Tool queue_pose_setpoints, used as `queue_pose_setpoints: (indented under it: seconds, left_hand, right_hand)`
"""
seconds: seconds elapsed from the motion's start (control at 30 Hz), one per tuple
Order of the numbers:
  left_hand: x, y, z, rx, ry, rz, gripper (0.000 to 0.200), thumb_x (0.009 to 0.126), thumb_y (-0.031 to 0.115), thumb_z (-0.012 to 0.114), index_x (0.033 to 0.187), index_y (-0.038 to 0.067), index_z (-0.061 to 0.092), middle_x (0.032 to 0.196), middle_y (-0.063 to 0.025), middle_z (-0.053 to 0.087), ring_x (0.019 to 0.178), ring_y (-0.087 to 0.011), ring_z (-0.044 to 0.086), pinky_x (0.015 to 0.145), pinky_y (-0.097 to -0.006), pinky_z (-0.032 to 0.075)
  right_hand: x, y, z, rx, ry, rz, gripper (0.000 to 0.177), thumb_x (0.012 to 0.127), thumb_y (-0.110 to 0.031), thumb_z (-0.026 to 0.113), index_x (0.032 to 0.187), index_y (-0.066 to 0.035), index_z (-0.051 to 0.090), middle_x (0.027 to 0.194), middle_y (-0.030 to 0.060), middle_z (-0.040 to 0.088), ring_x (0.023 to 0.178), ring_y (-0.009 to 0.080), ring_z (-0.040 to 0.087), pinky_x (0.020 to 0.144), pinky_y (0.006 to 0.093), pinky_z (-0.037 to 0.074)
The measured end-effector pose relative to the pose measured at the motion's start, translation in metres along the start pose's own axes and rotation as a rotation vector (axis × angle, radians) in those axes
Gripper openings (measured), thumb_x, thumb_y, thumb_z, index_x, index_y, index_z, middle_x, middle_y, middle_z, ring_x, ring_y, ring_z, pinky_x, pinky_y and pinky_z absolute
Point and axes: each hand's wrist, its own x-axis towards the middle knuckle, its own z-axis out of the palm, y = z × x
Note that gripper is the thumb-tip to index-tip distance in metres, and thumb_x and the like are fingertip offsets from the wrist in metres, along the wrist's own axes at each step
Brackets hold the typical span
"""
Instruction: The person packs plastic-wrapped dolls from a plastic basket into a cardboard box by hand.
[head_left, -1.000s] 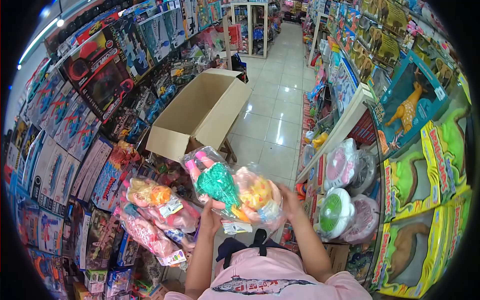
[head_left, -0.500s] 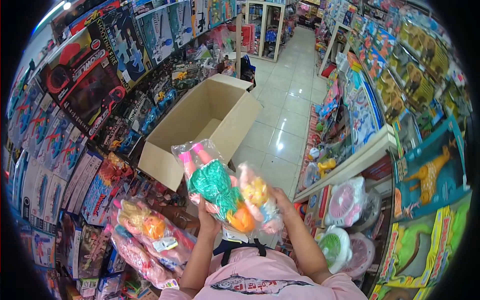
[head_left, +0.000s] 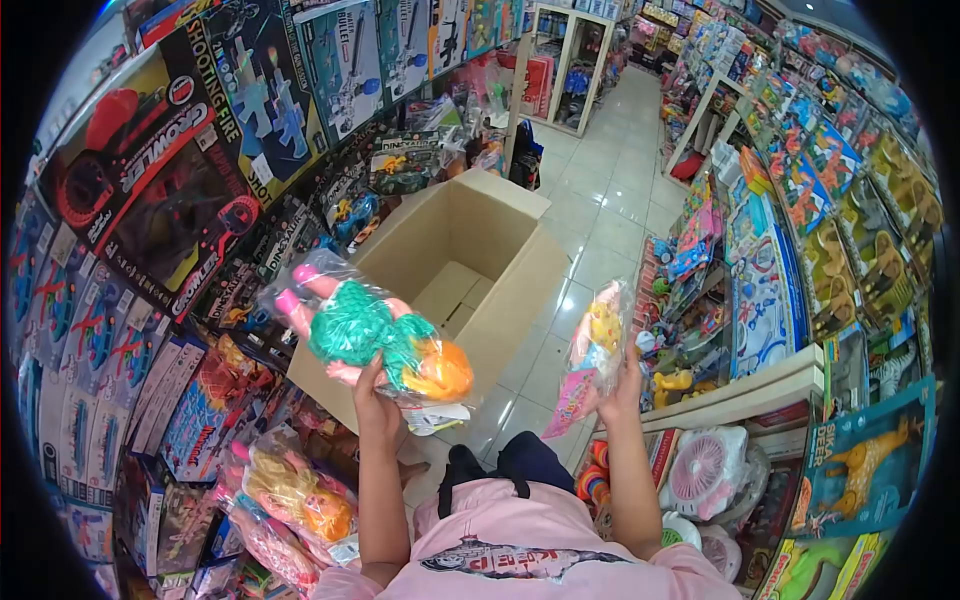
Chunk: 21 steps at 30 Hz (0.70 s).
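My left hand (head_left: pixel 377 400) grips a doll (head_left: pixel 365 325) in a clear plastic bag. The doll wears a green dress, has orange hair and pink shoes, and is tilted over the near edge of the cardboard box (head_left: pixel 345 385). In my right hand (head_left: pixel 622 390) is a smaller bagged doll (head_left: pixel 600 335) with a yellow and pale blue body and a pink card at its lower end. It is held upright to the right of the box, apart from the first doll. The box is open at the top, and its visible floor is bare cardboard.
Several bagged dolls (head_left: pixel 295 495) lie at lower left. Boxed toys (head_left: pixel 130 190) line the left wall. On the right are a shelf edge (head_left: pixel 740 395), pink fan-like toys (head_left: pixel 700 470) and a boxed deer figure (head_left: pixel 865 455). A tiled aisle (head_left: pixel 600 190) runs ahead.
The two dolls, held close together before, are now apart. My left hand has moved left and up with the green-dressed doll; my right hand has moved right with the smaller one. The view has shifted.
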Motion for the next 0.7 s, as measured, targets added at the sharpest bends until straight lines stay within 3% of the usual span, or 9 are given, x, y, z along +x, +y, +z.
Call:
queue_pose_setpoints:
  seconds: [0.07,0.17,0.3,0.37,0.43,0.53,0.6,0.67,0.7]
  left_hand:
    - [0.007,0.005,-0.002,0.009,0.049,0.055,0.04,0.09,0.017,0.063,0.124,-0.002,0.055,0.12,-0.0091,0.061,0.111,-0.0206,0.059,0.099,-0.0367,0.045]
    - [0.016,0.007,-0.012,0.019,0.154,0.129,0.041,0.089,0.015,0.063,0.126,-0.002,0.053,0.121,-0.0092,0.061,0.11,-0.0202,0.059,0.098,-0.0361,0.045]
    - [0.027,0.01,-0.018,0.014,0.24,0.244,0.044,0.088,0.011,0.063,0.127,-0.003,0.051,0.123,-0.0096,0.06,0.113,-0.0209,0.059,0.099,-0.0365,0.046]
    - [0.031,0.013,-0.01,0.091,0.254,0.35,0.046,0.087,0.01,0.063,0.129,-0.003,0.05,0.125,-0.0098,0.059,0.114,-0.0211,0.058,0.099,-0.0364,0.046]
    - [0.038,0.011,-0.018,0.082,0.328,0.315,0.05,0.085,0.009,0.065,0.131,-0.002,0.048,0.126,-0.0098,0.058,0.114,-0.0207,0.058,0.099,-0.0363,0.045]
    - [0.057,0.013,0.0,0.202,0.43,0.413,0.052,0.084,0.008,0.067,0.131,-0.001,0.047,0.121,-0.0095,0.061,0.111,-0.0196,0.06,0.098,-0.0356,0.047]
    - [0.076,0.012,0.002,0.319,0.432,0.397,0.052,0.083,0.008,0.068,0.13,-0.001,0.048,0.12,-0.0086,0.061,0.11,-0.0191,0.06,0.096,-0.0348,0.047]
    - [0.1,0.005,-0.001,0.507,0.39,0.352,0.052,0.08,0.006,0.071,0.127,-0.001,0.052,0.117,-0.007,0.063,0.106,-0.0174,0.061,0.093,-0.0328,0.047]
    - [0.112,0.0,-0.002,0.509,0.419,0.35,0.052,0.08,0.006,0.071,0.127,-0.001,0.052,0.117,-0.007,0.063,0.106,-0.0174,0.061,0.093,-0.0328,0.047]
  right_hand:
    - [0.025,-0.002,0.0,-0.016,0.02,0.022,0.049,0.097,-0.034,0.055,0.137,-0.007,0.049,0.128,0.0087,0.06,0.117,0.0241,0.057,0.1,0.0396,0.045]
    - [0.07,-0.004,0.017,-0.133,0.139,-0.018,0.049,0.095,-0.031,0.06,0.136,-0.007,0.049,0.125,0.0075,0.061,0.115,0.0224,0.058,0.099,0.0385,0.046]
    - [0.144,-0.016,0.08,-0.143,0.007,-0.07,0.045,0.095,-0.03,0.061,0.133,-0.007,0.05,0.122,0.0063,0.061,0.113,0.021,0.058,0.098,0.0391,0.047]
    - [0.189,-0.024,0.104,-0.171,-0.213,-0.068,0.047,0.096,-0.03,0.059,0.135,-0.007,0.047,0.127,0.0068,0.058,0.115,0.0217,0.058,0.1,0.0391,0.047]
    - [0.236,-0.023,0.135,-0.242,-0.271,-0.11,0.057,0.091,-0.023,0.065,0.14,-0.005,0.04,0.129,0.0089,0.057,0.117,0.0212,0.057,0.099,0.0398,0.048]
    - [0.283,-0.002,0.202,-0.485,-0.474,-0.193,0.06,0.085,-0.016,0.071,0.137,-0.004,0.045,0.129,0.0094,0.057,0.115,0.0208,0.058,0.097,0.0378,0.049]
    - [0.325,0.023,0.22,-0.961,-0.859,-0.154,0.061,0.077,-0.011,0.073,0.132,-0.003,0.05,0.125,0.0101,0.06,0.112,0.021,0.06,0.093,0.0334,0.049]
    - [0.363,0.061,0.226,-1.248,-1.103,0.072,0.059,0.07,-0.011,0.074,0.125,-0.001,0.055,0.118,0.0116,0.063,0.107,0.0221,0.061,0.09,0.0323,0.049]
    - [0.39,0.092,0.214,-1.384,-1.259,0.019,0.06,0.065,-0.012,0.074,0.121,-0.002,0.057,0.113,0.0139,0.066,0.104,0.0264,0.063,0.089,0.0351,0.049]
